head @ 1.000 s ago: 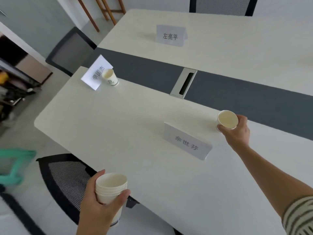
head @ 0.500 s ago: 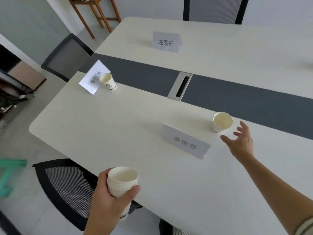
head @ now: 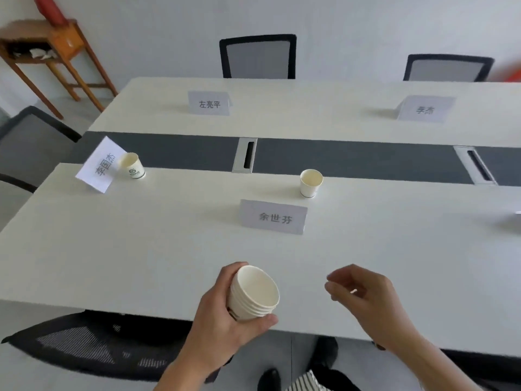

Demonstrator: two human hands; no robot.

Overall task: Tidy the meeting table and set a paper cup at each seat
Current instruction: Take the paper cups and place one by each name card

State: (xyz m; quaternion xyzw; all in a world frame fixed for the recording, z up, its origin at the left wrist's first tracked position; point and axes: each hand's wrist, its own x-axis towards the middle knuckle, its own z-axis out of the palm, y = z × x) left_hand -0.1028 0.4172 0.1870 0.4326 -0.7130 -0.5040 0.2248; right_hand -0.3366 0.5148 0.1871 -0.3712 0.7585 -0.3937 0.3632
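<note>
My left hand [head: 222,320] grips a stack of white paper cups [head: 253,293], tilted toward the right, over the near edge of the white meeting table [head: 141,249]. My right hand [head: 366,299] hovers just right of the stack, fingers loosely curled, holding nothing. One paper cup [head: 310,182] stands upright behind the near name card [head: 273,217]. Another cup [head: 132,165] with a green logo stands beside the left name card [head: 100,165].
Two more name cards [head: 209,103] [head: 425,109] stand on the far side. A dark strip with cable slots [head: 245,155] runs down the middle. Mesh chairs [head: 258,56] [head: 448,67] line the far side; another chair [head: 93,345] sits below me. A wooden stand [head: 50,52] is far left.
My right hand let go of the cup behind the near card and drew back to beside the stack. My left hand brought the stack right and up over the table edge.
</note>
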